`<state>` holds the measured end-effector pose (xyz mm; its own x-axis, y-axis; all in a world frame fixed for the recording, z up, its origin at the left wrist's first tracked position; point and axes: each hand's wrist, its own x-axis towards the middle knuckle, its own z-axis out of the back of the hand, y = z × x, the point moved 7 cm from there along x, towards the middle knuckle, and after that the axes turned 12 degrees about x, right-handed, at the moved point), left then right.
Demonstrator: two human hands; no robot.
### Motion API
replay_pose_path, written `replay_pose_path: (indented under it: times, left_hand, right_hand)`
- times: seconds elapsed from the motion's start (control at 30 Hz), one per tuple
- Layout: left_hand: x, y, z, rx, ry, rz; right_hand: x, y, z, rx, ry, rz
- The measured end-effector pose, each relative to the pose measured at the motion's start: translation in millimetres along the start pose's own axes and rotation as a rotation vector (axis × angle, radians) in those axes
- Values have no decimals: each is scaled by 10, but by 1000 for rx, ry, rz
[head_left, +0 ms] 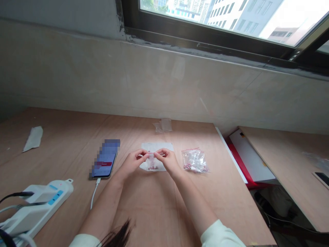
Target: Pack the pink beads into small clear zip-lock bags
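Observation:
My left hand (134, 163) and my right hand (166, 161) meet above a white paper sheet (166, 148), both pinching the top edge of a small clear zip bag (151, 158) with a red seal line. Small pink pieces (153, 167) gather at the bottom of that bag, or lie just behind it on the paper; I cannot tell which. To the right of my right hand lies a larger clear zip bag (194, 160) holding pink pieces, not touched by either hand.
A smartphone (105, 164) with a pixelated screen and white cable lies left of my hands on the plywood table (154, 206). A white power strip (43, 206) with plugged cords sits at the left. Clear plastic scraps lie behind the paper, and the table's right edge drops off near a red-and-white folder.

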<state>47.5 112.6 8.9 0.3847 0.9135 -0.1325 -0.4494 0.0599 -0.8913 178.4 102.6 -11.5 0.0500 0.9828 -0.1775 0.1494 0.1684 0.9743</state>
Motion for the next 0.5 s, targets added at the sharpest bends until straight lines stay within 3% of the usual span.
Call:
replay_pose_path:
  times: [0.13,0.2,0.27,0.37,0.5]
  left_hand:
    - [9,25,9,-35,-3,19]
    - [-4,29,13,-41,0,15]
    - [-28,84,50,-23,-28,33]
    - [-73,297,140,83,-118,77]
    - [-141,727,174,146,-220,154]
  right_hand:
    - [-42,-79,-57,59,106,-32]
    - [-87,-66,33,79,83,-16]
    - [-141,4,285,47,-53,45]
    - [-264,140,839,-136,-360,130]
    - [-411,292,1351,-738,-706,92]
